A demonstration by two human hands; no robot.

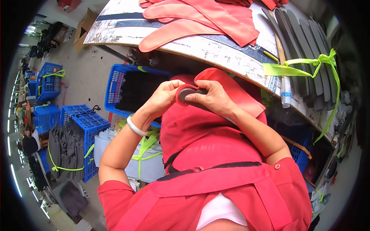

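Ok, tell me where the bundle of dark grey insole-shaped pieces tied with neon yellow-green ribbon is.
In the head view, the bundle of dark grey insole-shaped pieces lies at the upper right on the worn white worktable, right of the red fabric pieces.

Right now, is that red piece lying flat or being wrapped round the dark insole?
Wrapped: the red piece curls over the dark insole's end, pinched between both hands.
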